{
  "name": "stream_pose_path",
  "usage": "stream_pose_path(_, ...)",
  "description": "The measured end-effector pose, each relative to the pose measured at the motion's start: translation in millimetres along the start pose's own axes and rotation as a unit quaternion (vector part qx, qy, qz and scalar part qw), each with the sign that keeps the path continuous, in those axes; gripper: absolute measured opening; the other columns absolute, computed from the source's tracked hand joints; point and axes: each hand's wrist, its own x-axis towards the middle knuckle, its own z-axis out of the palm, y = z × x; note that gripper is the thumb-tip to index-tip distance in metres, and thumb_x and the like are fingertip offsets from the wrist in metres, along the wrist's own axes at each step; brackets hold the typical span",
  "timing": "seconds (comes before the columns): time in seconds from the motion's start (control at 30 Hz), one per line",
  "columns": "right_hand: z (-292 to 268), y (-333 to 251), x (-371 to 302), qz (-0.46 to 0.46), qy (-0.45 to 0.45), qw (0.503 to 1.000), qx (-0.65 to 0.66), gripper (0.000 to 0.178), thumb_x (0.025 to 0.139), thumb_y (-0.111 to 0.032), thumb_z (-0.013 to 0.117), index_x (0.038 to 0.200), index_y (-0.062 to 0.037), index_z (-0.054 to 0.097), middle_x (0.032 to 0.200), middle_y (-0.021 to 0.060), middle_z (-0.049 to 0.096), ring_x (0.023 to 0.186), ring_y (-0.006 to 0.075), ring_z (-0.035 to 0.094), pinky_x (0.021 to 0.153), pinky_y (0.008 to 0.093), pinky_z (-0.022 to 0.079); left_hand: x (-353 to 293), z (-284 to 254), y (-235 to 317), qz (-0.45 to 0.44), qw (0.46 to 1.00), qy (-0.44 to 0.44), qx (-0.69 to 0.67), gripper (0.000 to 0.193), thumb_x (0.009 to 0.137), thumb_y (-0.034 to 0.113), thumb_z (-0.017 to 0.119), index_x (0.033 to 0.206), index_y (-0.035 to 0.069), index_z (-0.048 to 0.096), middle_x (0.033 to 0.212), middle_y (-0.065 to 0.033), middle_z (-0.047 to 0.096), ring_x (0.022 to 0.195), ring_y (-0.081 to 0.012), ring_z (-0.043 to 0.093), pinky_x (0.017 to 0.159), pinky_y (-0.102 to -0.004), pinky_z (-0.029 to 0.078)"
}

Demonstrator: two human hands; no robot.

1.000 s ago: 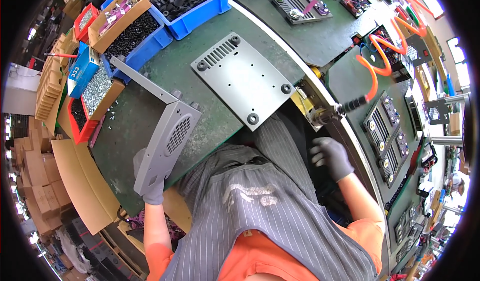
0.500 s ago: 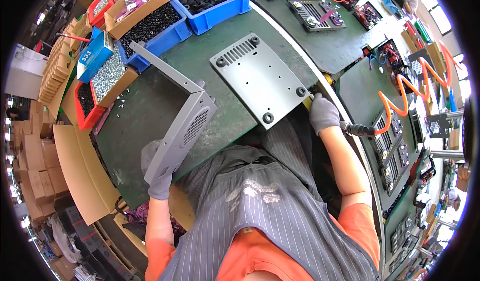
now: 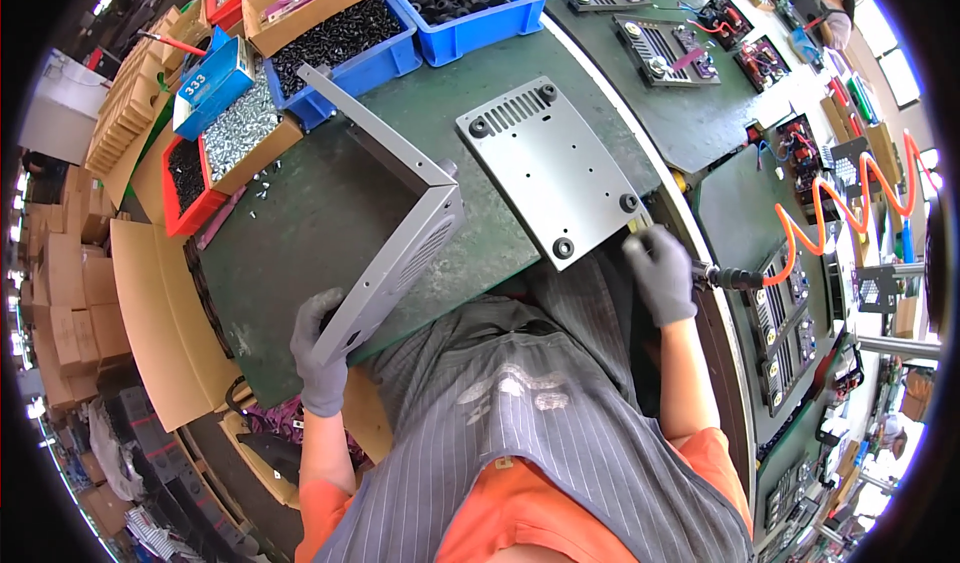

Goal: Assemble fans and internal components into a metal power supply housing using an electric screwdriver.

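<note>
My left hand [image 3: 322, 361], in a grey glove, is closed on the near lower end of a bent grey sheet-metal panel [image 3: 395, 253]. The panel stands tilted over the left half of the green table, its vent slots facing right. My right hand [image 3: 662, 275], also gloved, is at the table's right edge, beside the near right corner of a flat grey metal plate [image 3: 555, 178]. Its thumb and forefinger are apart, and I see nothing held between them. Next to this hand is the dark hose connector [image 3: 728, 278]. The plate lies flat with black round feet at its corners.
Blue bins [image 3: 470, 25] of black parts stand at the back left. Near them are a box of silver screws [image 3: 235, 133], a red tray [image 3: 185, 188] and a small blue box [image 3: 212, 88]. An orange coiled hose [image 3: 790, 238] hangs at right, over neighbouring tables with vented metal parts [image 3: 665, 53].
The view has shifted. The panel has turned, its vented face now seen more edge-on. My right hand has drawn nearer to me, and its thumb and forefinger have parted.
</note>
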Motion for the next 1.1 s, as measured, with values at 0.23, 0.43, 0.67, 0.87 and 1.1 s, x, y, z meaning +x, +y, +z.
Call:
stream_pose_path(0.23, 109, 5, -36, 0.361, -0.204, 0.675, 0.61, 0.03, 0.084, -0.01, 0.056, 0.113, -0.0046, 0.053, 0.087, 0.0089, 0.061, 0.063, 0.0148, 0.057, 0.056, 0.0248, 0.048, -16, 19, 27, 0.159, 0.969, -0.113, 0.15, 0.038, 0.075, 0.003, 0.064, 0.113, -0.004, 0.057, 0.108, -0.0146, 0.06, 0.098, -0.023, 0.059, 0.086, -0.0314, 0.045)
stream_pose_path(0.43, 130, 17, -32, 0.331, -0.246, 0.516, 0.751, 0.025, 0.087, -0.007, 0.052, 0.112, -0.0047, 0.05, 0.092, 0.0128, 0.061, 0.073, 0.0219, 0.062, 0.064, 0.0296, 0.053, -13, 28, 21, 0.109, 0.988, -0.012, 0.107, 0.017, 0.08, 0.012, 0.07, 0.093, 0.002, 0.065, 0.088, -0.0082, 0.064, 0.08, -0.0184, 0.06, 0.076, -0.0292, 0.047)
stream_pose_path(0.67, 33, -67, -50, 0.152, -0.441, 0.404, 0.787, 0.065, 0.081, -0.027, 0.063, 0.132, 0.0015, 0.035, 0.076, 0.0173, 0.062, 0.066, 0.025, 0.062, 0.06, 0.0305, 0.052, 34, -5, 153, 0.255, 0.912, 0.052, 0.317, 0.019, 0.068, 0.022, 0.076, 0.076, 0.01, 0.063, 0.076, -0.006, 0.057, 0.078, -0.0254, 0.057, 0.083, -0.0383, 0.045)
stream_pose_path(0.87, -76, -122, -11, -0.071, -0.08, 0.787, 0.607, 0.073, 0.073, -0.002, 0.067, 0.136, 0.0036, 0.03, 0.074, 0.0168, 0.064, 0.06, 0.018, 0.061, 0.057, 0.0273, 0.049, 31, 18, 147, 0.279, 0.927, 0.027, 0.249, 0.047, 0.063, 0.022, 0.079, 0.103, 0.008, 0.06, 0.086, -0.0042, 0.058, 0.076, -0.0176, 0.054, 0.075, -0.0325, 0.045)
stream_pose_path(1.1, -83, -87, 33, -0.028, -0.022, 0.945, 0.325, 0.018, 0.07, -0.009, 0.073, 0.082, 0.0022, 0.065, 0.063, 0.0053, 0.063, 0.055, 0.0071, 0.058, 0.054, 0.0217, 0.045, 18, 24, 24, 0.068, 0.988, -0.136, -0.018, 0.042, 0.073, -0.001, 0.07, 0.112, 0.003, 0.054, 0.094, -0.0051, 0.058, 0.085, -0.0134, 0.055, 0.071, -0.0272, 0.046)
